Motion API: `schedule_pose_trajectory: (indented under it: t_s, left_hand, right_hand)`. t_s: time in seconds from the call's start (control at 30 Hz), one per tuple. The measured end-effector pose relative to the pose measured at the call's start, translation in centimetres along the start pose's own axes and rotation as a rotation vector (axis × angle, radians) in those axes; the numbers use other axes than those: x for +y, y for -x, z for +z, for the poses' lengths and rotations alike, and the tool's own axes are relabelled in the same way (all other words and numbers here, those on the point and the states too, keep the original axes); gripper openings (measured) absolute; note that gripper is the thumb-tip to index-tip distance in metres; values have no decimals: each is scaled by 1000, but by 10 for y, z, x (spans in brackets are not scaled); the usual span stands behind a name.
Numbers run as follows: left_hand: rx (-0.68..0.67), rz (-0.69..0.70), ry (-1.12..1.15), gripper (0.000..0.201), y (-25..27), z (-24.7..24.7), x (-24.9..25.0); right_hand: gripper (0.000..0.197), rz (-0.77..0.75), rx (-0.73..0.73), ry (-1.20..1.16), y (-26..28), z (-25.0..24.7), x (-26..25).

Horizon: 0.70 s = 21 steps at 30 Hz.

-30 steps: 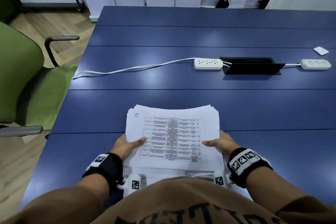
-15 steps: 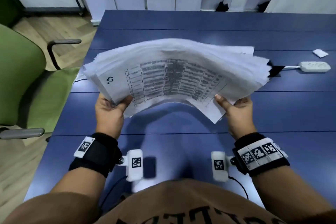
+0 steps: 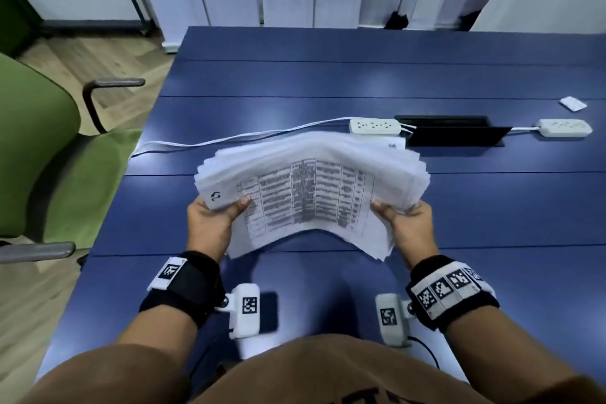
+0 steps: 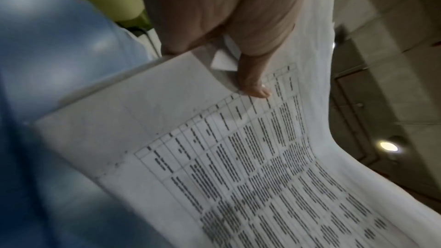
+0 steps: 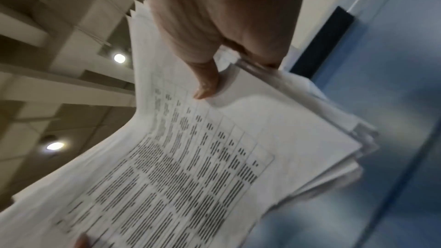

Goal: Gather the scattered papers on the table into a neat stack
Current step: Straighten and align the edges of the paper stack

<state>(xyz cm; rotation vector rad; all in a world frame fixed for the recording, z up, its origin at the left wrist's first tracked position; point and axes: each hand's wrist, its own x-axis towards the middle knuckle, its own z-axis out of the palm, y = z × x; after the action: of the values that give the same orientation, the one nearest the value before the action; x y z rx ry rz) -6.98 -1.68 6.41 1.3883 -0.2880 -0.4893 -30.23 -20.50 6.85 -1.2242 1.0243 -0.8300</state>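
In the head view the stack of papers [image 3: 311,190] sits at frame centre, held off the blue table [image 3: 328,75], its middle bowed upward and its sheet edges fanned unevenly at both ends. The left hand [image 3: 210,223] grips the stack's left end with the thumb on the top sheet; the right hand [image 3: 406,223] grips the right end likewise. Bare tabletop lies below the stack and along the lower frame; above it, near the stack's far edge, lie a white power strip [image 3: 374,126], its cord [image 3: 229,141] and a black cable hatch [image 3: 452,133], with a second power strip [image 3: 564,127] at right. A green chair [image 3: 42,157] fills the left edge. Compared with half a second ago, the stack sits lower and nearer the body, uncovering the strip and hatch. In the left wrist view, the thumb [image 4: 253,82] presses the printed table. In the right wrist view, the thumb [image 5: 207,82] pins the sheet; layered edges splay toward the right.
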Motion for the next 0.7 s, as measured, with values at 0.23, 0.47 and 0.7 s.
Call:
schedule_pose_trajectory:
  t_s: [0.23, 0.47, 0.7]
  left_hand:
    - [-58, 149, 7, 33, -4, -9, 16]
    - [-124, -203, 45, 50, -4, -28, -37]
    - [-210, -29, 16, 42, -20, -26, -8]
  right_hand:
    - [25, -139, -76, -71, 14, -7, -25]
    - [38, 111, -128, 47, 2, -30, 42]
    - [49, 60, -154, -32, -13, -25, 15]
